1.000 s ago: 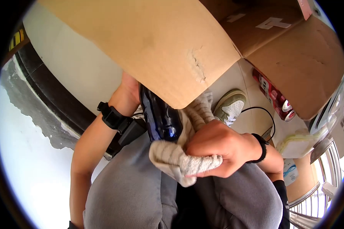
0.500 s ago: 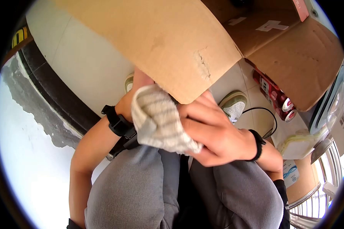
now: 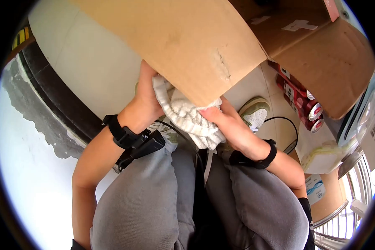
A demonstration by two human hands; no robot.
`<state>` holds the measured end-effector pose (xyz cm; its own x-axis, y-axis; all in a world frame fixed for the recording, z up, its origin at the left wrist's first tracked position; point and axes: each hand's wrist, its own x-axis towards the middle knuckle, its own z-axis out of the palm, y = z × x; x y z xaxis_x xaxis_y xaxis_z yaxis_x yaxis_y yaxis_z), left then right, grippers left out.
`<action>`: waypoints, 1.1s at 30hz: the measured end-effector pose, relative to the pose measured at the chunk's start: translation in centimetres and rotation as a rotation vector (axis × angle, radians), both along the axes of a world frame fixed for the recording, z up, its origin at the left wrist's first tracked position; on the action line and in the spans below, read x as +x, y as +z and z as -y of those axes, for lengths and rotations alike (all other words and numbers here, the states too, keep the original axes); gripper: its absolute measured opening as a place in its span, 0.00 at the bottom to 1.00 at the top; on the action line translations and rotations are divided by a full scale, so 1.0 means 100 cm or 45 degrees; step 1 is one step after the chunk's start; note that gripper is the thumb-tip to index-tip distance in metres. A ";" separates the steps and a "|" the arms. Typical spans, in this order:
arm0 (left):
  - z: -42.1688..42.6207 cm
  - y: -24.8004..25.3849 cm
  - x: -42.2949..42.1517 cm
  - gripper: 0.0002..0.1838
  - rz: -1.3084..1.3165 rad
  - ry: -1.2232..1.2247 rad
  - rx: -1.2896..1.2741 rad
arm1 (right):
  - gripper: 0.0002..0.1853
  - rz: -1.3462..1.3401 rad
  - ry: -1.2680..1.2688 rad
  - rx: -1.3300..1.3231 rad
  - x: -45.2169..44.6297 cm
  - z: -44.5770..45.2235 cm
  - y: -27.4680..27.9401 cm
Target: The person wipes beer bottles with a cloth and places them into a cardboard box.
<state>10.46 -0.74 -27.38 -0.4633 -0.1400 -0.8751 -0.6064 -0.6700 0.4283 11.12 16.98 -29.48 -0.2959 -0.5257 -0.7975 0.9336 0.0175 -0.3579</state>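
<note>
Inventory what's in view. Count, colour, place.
Box: 1, brown, top and upper right
Cloth: 1, off-white, between the hands
Cans: at least 3, red, right
Shoes: 2, green and white, centre
Cables: at least 2, black, near shoes
Device: 1, black, by left wrist
Plastic: count unclear, clear, right
Rack: 1, silvery, lower right
Label: 1, blue-white, lower right
Wall: 1, white and grey, left
Skirting: 1, dark, left
Floor: 1, pale, upper left and centre
Wristbands: 2, black, on wrists
Trousers: 1 pair, grey, bottom
Left hand: 1, on cloth
Right hand: 1, on cloth
</note>
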 end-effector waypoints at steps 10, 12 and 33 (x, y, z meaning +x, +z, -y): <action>0.014 -0.073 0.011 0.26 -0.304 0.119 0.569 | 0.33 0.206 0.117 -0.412 -0.028 -0.006 0.016; 0.008 -0.078 0.008 0.25 -0.311 0.134 0.565 | 0.32 0.409 0.008 -0.569 -0.024 -0.019 0.006; 0.001 -0.055 0.021 0.15 -0.534 0.128 0.375 | 0.42 -0.346 0.218 -0.283 -0.023 -0.015 -0.001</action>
<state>12.59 -0.85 -32.86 -0.7794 0.0220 -0.6262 -0.3494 -0.8449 0.4051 8.85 18.47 -29.60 -0.3735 -0.7368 -0.5635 0.7947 0.0592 -0.6041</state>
